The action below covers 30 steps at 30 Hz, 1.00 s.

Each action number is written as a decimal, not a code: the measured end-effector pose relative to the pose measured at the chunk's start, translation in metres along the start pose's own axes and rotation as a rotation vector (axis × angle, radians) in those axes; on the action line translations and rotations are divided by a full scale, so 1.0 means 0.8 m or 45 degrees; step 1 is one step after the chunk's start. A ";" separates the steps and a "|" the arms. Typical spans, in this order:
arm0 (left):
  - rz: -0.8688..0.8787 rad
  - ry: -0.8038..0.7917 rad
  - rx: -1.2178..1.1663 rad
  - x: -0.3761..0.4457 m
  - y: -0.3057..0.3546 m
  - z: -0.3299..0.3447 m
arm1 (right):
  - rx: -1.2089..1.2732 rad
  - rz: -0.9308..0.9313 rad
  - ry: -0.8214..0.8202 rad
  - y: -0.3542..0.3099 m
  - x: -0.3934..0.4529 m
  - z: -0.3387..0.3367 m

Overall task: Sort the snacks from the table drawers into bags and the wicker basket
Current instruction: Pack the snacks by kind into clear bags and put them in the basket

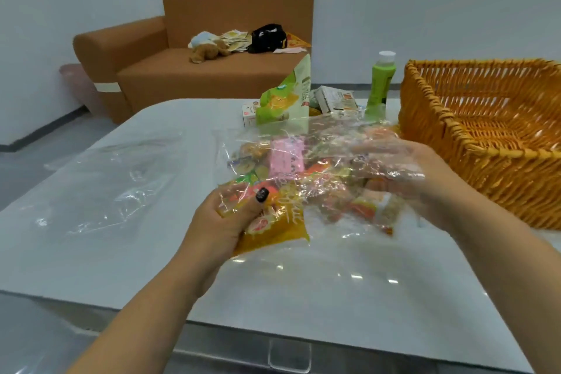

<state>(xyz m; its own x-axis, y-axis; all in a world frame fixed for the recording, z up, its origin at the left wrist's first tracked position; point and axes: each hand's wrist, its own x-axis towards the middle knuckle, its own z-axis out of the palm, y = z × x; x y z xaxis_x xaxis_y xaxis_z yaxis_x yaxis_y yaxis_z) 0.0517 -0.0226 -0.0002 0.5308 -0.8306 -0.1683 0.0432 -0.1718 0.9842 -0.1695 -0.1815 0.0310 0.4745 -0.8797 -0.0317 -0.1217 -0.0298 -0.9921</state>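
Note:
A clear plastic bag [318, 143] full of mixed snack packets hangs just above the white table [151, 252]. A pink packet [287, 155] shows through it. My left hand [230, 215] grips the bag's near left part together with a yellow snack packet [282, 222]. My right hand [406, 179] is blurred and holds the bag's right side, its fingers partly hidden under the film. The empty orange wicker basket [449, 130] stands on the table just right of my right hand.
Another clear bag [121, 179] lies flat on the table's left. Behind the held bag stand a green snack pouch [288, 100], small boxes [334, 99] and a green bottle [381, 85]. A brown sofa [212, 70] with clutter sits beyond. A drawer handle [290, 355] shows below the table's front edge.

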 end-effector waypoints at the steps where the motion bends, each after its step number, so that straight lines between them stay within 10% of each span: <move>1: -0.016 0.075 -0.015 0.006 -0.001 -0.001 | -0.047 -0.023 0.167 0.004 0.008 -0.004; 4: -0.083 0.236 -0.116 0.025 -0.006 -0.004 | -0.363 -0.064 0.693 0.027 0.037 -0.015; 8: -0.133 0.241 -0.274 0.044 -0.006 -0.008 | -0.515 -0.134 0.831 0.045 0.076 -0.020; 15: -0.115 0.232 -0.310 0.062 -0.010 -0.010 | -1.068 0.112 0.459 0.062 0.138 -0.036; 23: -0.095 0.151 -0.338 0.082 -0.008 -0.001 | -1.190 0.144 0.701 0.068 0.194 -0.052; 30: -0.075 0.176 -0.343 0.098 -0.004 0.003 | -1.458 0.546 0.302 0.062 0.257 -0.068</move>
<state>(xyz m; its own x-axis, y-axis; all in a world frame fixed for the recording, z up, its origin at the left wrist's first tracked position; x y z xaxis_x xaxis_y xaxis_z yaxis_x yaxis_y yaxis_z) 0.0916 -0.0885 -0.0171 0.6301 -0.7404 -0.2342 0.2903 -0.0552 0.9553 -0.1256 -0.3899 -0.0181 0.0545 -0.9810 -0.1861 -0.9737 -0.0110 -0.2274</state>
